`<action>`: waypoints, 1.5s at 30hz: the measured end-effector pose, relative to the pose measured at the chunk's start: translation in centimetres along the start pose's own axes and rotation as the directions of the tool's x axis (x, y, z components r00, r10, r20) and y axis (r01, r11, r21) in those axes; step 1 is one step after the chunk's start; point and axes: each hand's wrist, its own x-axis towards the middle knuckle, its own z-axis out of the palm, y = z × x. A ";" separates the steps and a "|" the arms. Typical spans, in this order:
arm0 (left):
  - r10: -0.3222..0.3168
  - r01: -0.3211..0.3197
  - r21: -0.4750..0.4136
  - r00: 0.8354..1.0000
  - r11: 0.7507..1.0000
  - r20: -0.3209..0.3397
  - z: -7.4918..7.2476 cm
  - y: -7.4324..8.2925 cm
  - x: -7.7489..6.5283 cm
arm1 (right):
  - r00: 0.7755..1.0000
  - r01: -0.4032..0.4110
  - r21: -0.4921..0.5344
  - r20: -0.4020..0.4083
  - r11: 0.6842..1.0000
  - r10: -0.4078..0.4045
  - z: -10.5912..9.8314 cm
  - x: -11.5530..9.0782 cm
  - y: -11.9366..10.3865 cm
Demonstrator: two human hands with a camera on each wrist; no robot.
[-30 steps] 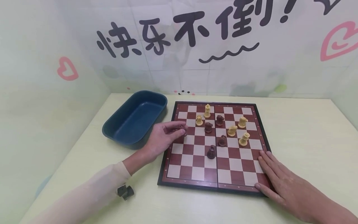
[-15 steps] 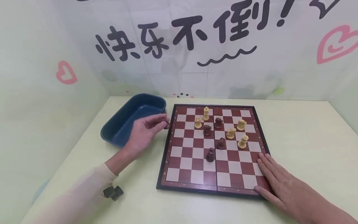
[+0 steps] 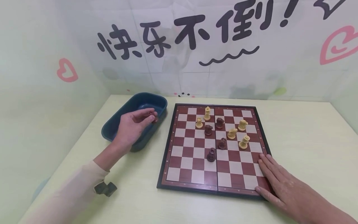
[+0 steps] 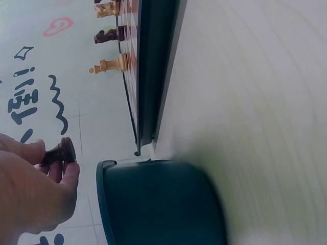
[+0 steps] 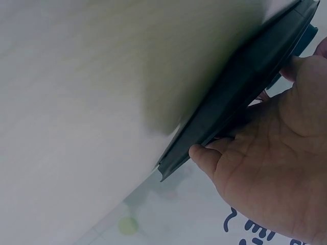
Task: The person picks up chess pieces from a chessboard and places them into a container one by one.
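Observation:
My left hand [image 3: 130, 126] pinches a dark brown chess piece [image 4: 61, 151] between thumb and fingers, over the blue plastic bin [image 3: 142, 141]. In the left wrist view the piece's round base points away from the thumb; its top is hidden by the fingers. With fingers extended, my right hand [image 3: 289, 185] rests on the near right edge of the chessboard [image 3: 185, 154]. Dark pieces on the board include a knight [image 3: 208, 130] and a dark piece [image 3: 211, 155] nearest the front. A tall light king [image 3: 207, 114] stands at the back, and a light knight [image 3: 242, 125] to the right.
The board lies on a pale table [image 3: 139, 196], right of the bin. A white printed backdrop [image 3: 184, 81] with dark lettering rises behind the table. Under the left sleeve hangs a small dark device [image 3: 105, 189].
My left hand has carried the dark chess piece leftward from the board's left side to above the blue bin. The right hand stays on the board's edge.

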 end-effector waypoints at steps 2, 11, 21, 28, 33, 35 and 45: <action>-0.006 0.006 0.007 1.000 1.000 -0.011 -0.1 0.0 0.0 | 1.000 -0.009 0.007 0.013 1.000 0.009 0.1 0.0 0.0; 0.003 -0.003 0.012 0.998 1.000 -0.059 -1.3 -0.3 -0.3 | 1.000 -0.013 0.015 0.020 1.000 0.012 0.3 -0.1 -0.1; 0.018 -0.021 -0.026 0.996 0.999 -0.091 -4.2 -0.5 0.1 | 1.000 -0.016 0.021 0.022 1.000 0.016 0.2 0.0 -0.1; 0.011 -0.021 -0.086 0.993 0.996 -0.116 -5.4 -0.9 0.4 | 1.000 -0.017 0.020 0.022 1.000 0.016 0.3 -0.1 -0.1; -0.023 0.022 -0.009 0.991 1.000 -0.131 -5.5 -0.8 0.3 | 1.000 -0.019 0.019 0.009 1.000 0.019 0.3 -0.1 -0.1; -0.030 0.035 0.029 0.989 0.999 -0.144 -5.5 -0.7 0.2 | 1.000 -0.014 0.017 0.005 1.000 0.014 0.4 -0.1 -0.2; -0.091 0.092 -0.004 0.984 0.996 -0.156 -4.6 -0.4 -0.4 | 1.000 -0.001 0.016 -0.024 1.000 0.002 0.3 -0.2 -0.2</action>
